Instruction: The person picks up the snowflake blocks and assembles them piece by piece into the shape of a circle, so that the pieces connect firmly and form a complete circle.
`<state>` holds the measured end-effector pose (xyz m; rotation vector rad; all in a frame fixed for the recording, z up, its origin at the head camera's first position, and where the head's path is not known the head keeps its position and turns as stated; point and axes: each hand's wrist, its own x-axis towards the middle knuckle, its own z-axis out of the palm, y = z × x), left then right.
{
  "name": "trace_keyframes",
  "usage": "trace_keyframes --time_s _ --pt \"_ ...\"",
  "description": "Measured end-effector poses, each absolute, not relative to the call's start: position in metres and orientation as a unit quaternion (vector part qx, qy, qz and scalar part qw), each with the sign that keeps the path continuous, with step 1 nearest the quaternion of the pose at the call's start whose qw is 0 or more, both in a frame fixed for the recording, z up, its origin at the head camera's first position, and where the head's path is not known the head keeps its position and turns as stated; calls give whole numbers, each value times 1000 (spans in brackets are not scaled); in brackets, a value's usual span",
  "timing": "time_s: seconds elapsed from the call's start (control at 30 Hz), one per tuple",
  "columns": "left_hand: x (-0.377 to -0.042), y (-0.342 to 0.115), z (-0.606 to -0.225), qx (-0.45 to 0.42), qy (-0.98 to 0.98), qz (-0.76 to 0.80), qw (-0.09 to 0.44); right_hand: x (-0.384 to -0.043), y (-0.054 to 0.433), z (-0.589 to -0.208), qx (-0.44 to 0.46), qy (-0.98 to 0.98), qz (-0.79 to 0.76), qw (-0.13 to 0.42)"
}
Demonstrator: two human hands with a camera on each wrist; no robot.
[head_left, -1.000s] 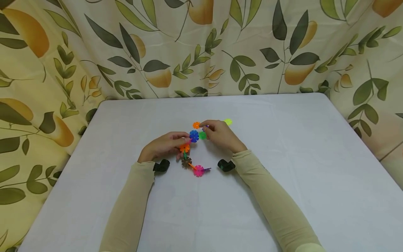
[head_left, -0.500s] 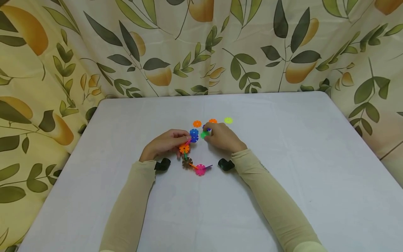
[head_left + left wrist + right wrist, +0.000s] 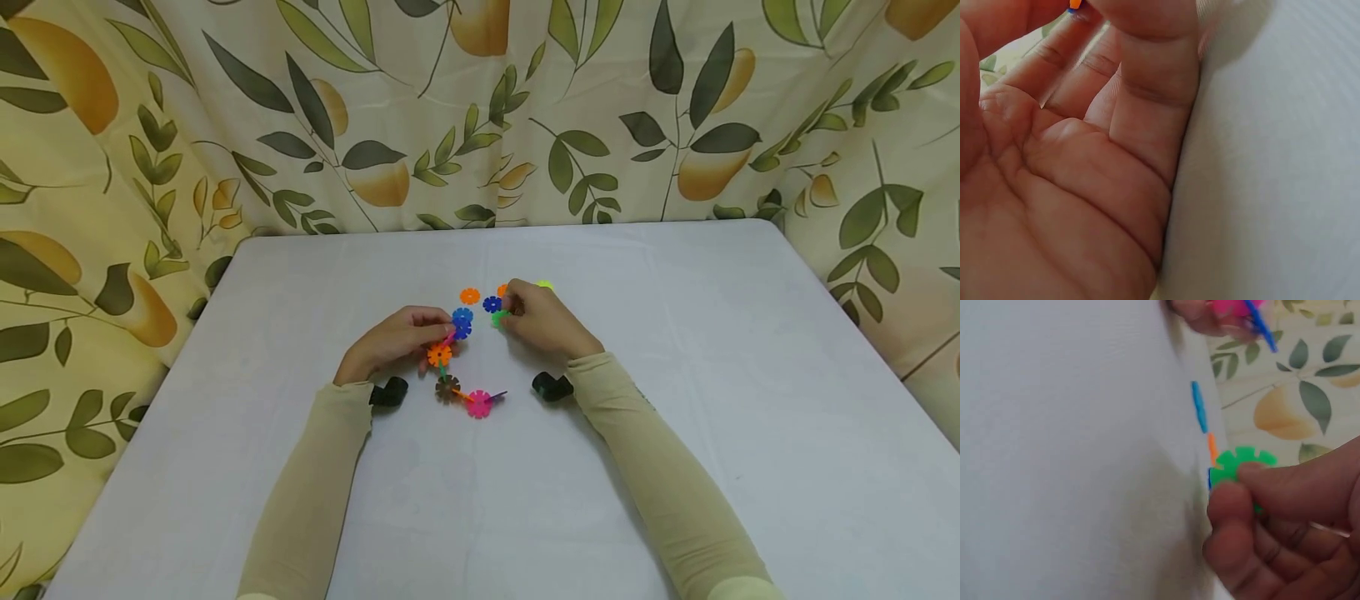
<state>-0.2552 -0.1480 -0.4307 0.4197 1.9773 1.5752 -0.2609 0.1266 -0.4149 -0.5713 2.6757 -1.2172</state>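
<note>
My left hand (image 3: 399, 340) pinches a chain of notched plastic snowflake discs near its far end, where a blue disc (image 3: 462, 331) meets a pink one. From there the chain curves toward me through an orange disc (image 3: 439, 355), a brown disc (image 3: 447, 388) and a pink disc (image 3: 478, 404) with a purple one edge-on. Between thumb and fingertips my right hand (image 3: 551, 321) pinches a green snowflake disc (image 3: 1244, 464), seen broad side on in the right wrist view. The palm fills most of the left wrist view, hiding nearly all the chain.
Loose discs lie on the white table (image 3: 637, 500) beyond the hands: light blue (image 3: 461, 315), orange (image 3: 470, 296), dark blue (image 3: 492, 304). Another orange disc (image 3: 502, 290) and a yellow-green one (image 3: 545, 285) are partly behind the right hand. A patterned curtain (image 3: 450, 125) hangs behind the table.
My right hand has moved to the right with the green disc, uncovering the dark blue disc. My left hand and the chain stay almost where they were.
</note>
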Motion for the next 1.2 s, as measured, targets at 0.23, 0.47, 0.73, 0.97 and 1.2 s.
trace_keyframes --time_s 0.23,0.47,0.73,0.97,1.2 --pt "-256 -146 -429 145 740 594 282 -259 128 -409 -197 847 -486 88" --pt "-256 -145 -429 146 734 602 278 -256 123 -408 -214 814 -527 121" --pt "-256 -143 -432 141 730 610 275 -253 116 -409 -223 804 -535 130" --pt "-255 -142 -432 158 732 607 265 -254 112 -412 -228 812 -525 115" --pt "-254 -142 -434 150 732 608 268 -253 106 -415 -232 811 -526 103"
